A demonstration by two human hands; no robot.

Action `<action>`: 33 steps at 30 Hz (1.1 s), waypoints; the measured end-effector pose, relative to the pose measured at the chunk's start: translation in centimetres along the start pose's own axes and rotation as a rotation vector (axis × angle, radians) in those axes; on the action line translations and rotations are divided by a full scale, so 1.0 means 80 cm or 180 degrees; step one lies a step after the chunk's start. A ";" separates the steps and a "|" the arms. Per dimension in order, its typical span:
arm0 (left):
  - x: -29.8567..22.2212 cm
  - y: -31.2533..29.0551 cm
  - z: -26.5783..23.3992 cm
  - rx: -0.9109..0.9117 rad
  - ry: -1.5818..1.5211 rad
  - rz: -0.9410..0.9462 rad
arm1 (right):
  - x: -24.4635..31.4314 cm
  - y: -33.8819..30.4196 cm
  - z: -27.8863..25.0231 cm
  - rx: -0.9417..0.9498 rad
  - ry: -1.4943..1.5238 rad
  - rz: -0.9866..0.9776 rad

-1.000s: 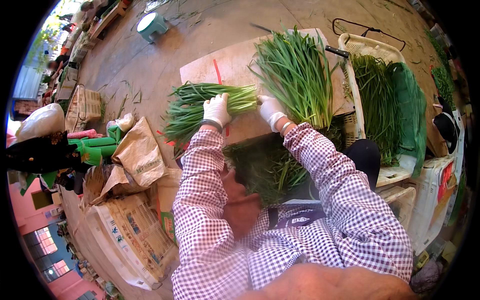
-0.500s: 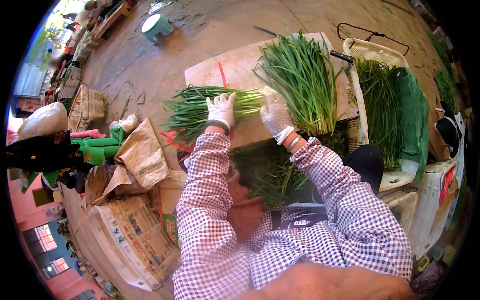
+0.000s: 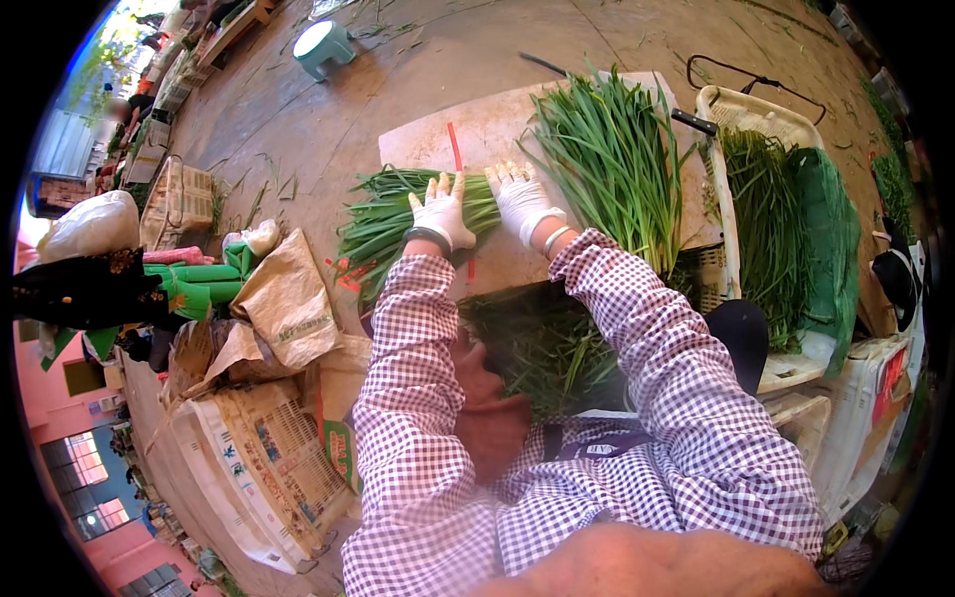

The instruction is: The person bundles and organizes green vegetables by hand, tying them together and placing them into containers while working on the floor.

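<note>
Leaf bunch (image 3: pixel 383 214) on board (image 3: pixel 413 142), long axis 9-to-3 — left hand (image 3: pixel 443 211) over its middle.
Left fingers splayed toward 12; right hand (image 3: pixel 520 202) nearer the 3 o'clock stalk end, fingers extended — contact unclear.

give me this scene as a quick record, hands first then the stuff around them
left hand: white-gloved, fingers spread on a bundle of long green leaves
right hand: white-gloved, fingers extended, at the bundle's pale stalk end
work surface: pale flat board
right part of board: larger fanned pile of long green leaves
far right: off-white plastic basket holding more green leaves
beyond board: round-topped teal plastic stool
</note>
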State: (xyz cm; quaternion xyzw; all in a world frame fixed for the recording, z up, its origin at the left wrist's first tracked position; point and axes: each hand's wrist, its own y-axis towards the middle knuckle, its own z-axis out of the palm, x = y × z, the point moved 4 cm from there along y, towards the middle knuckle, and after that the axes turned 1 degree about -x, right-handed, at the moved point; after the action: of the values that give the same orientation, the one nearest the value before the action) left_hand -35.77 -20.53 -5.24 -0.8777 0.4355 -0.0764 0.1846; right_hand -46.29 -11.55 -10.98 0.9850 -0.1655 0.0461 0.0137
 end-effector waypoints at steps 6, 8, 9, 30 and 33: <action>-0.005 0.018 -0.001 0.0043 0.0235 0.0122 | -0.010 0.002 -0.040 0.0246 0.0858 -0.0065; 0.001 0.020 0.007 -0.0102 -0.0049 0.0197 | -0.034 -0.004 -0.044 -0.0171 0.2062 -0.0019; 0.000 0.024 0.007 -0.0082 -0.0146 0.0246 | -0.055 -0.006 -0.027 -0.0525 0.3108 0.0183; 0.001 0.020 0.013 -0.0349 -0.0477 0.0383 | -0.056 -0.006 0.013 -0.1077 0.3731 0.0850; 0.000 0.021 0.015 -0.0322 -0.0465 0.0384 | -0.059 -0.014 -0.013 -0.2021 0.3123 0.0329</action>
State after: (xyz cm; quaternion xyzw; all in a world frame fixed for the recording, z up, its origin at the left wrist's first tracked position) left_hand -36.66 -21.20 -6.98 -0.8613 0.4763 0.0211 0.1756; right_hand -50.44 -8.96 -10.38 0.7868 -0.1934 0.4455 0.3809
